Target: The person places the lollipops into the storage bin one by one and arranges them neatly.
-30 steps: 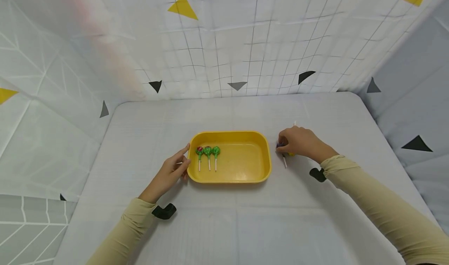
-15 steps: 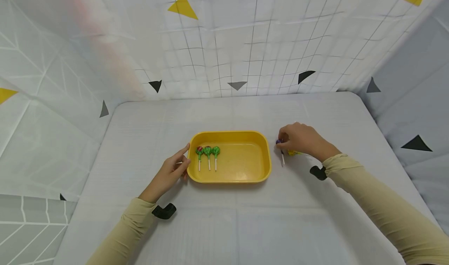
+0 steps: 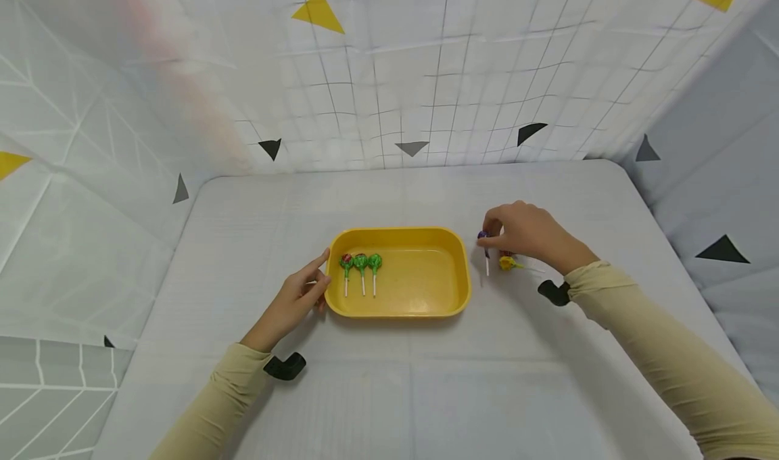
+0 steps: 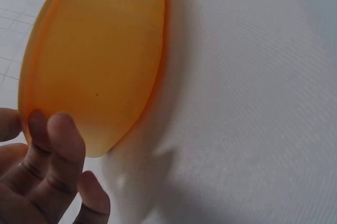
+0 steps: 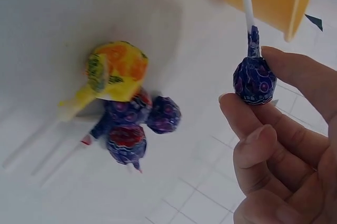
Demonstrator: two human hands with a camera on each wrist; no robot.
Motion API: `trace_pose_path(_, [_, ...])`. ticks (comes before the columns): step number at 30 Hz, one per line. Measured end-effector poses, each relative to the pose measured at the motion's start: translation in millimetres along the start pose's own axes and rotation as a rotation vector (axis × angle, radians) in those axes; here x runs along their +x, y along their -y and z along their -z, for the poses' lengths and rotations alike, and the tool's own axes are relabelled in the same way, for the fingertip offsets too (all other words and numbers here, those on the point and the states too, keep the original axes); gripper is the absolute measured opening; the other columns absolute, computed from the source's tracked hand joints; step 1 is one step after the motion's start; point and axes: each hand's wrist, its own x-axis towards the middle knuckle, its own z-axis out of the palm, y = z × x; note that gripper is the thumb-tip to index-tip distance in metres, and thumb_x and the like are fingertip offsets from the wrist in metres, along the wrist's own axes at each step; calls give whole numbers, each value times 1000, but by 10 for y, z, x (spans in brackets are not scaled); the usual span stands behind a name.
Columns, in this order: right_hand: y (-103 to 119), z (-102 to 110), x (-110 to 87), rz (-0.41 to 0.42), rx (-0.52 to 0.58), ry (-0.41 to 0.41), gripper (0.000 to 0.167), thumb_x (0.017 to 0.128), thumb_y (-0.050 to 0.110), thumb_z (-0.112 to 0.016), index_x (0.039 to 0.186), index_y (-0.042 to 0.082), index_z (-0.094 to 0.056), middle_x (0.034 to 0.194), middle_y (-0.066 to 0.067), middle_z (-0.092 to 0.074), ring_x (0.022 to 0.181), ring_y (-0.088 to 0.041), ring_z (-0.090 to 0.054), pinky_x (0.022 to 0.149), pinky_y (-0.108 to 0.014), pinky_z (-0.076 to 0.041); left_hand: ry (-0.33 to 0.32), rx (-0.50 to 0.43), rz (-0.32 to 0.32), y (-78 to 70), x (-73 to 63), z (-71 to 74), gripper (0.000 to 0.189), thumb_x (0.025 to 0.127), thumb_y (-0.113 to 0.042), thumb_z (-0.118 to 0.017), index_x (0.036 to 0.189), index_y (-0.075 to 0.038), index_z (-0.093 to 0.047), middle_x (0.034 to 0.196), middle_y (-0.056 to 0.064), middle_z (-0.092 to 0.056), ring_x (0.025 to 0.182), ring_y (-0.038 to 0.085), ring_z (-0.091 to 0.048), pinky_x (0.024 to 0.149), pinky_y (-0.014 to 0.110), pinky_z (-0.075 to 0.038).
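While left hand (image 3: 296, 301) steadies tray (image 3: 398, 309), right hand (image 3: 523, 233) pinches lollipop (image 5: 255, 80).

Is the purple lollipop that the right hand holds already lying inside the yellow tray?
No. The right hand pinches the purple lollipop in the air, beside the yellow tray, which holds only three green lollipops.

White table (image 3: 377, 392), grid-print backdrop (image 3: 426, 74) w/ yellow & black triangles, three green lollipops (image 3: 361, 262) at tray's left end.
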Motion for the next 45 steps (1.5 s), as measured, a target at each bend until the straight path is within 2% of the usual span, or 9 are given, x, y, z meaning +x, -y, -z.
trace_pose_path(4, [9, 48, -1, 10, 8, -19, 28, 91, 38, -79, 102, 12, -77, 91, 2, -78, 76, -14, -65, 68, -36, -57, -1, -3, 0, -3, 1, 0, 58, 109, -15, -53, 163, -9, -32, 92, 15, -59, 67, 31, -60, 62, 32, -55])
trace_pose_path(26, [165, 159, 32, 32, 3, -46, 28, 92, 41, -78, 103, 15, -77, 97, 1, -79, 87, -19, -68, 78, -44, -58, 0, -14, 4, 14, 13, 15, 59, 109, -16, -53, 163, -10, -31, 91, 14, -58, 66, 30, -60, 61, 32, -55])
trace_pose_path(33, [266, 168, 52, 58, 15, -40, 26, 92, 39, -78, 103, 15, -77, 96, 1, -78, 83, -17, -67, 76, -41, -58, 1, -15, 7, 11, 21, 19, 59, 109, -17, -54, 163, -10, -31, 90, 14, -58, 66, 29, -60, 61, 32, -55])
trace_pose_path(41, [377, 157, 96, 63, -1, -53, 24, 91, 39, -79, 100, 17, -77, 95, 4, -78, 97, -25, -64, 83, -47, -55, 3, -22, 10, 9, 26, 24, 59, 109, -17, -53, 163, -11, -31, 92, 15, -58, 66, 29, -60, 61, 32, -55])
trace_pose_path(45, [436, 149, 142, 67, 2, -27, 25, 92, 39, -78, 101, 17, -77, 97, 2, -78, 93, -25, -65, 76, -43, -56, 2, -26, 13, 9, 31, 27, 59, 109, -18, -53, 163, -11, -31, 92, 15, -59, 67, 30, -60, 62, 32, -56])
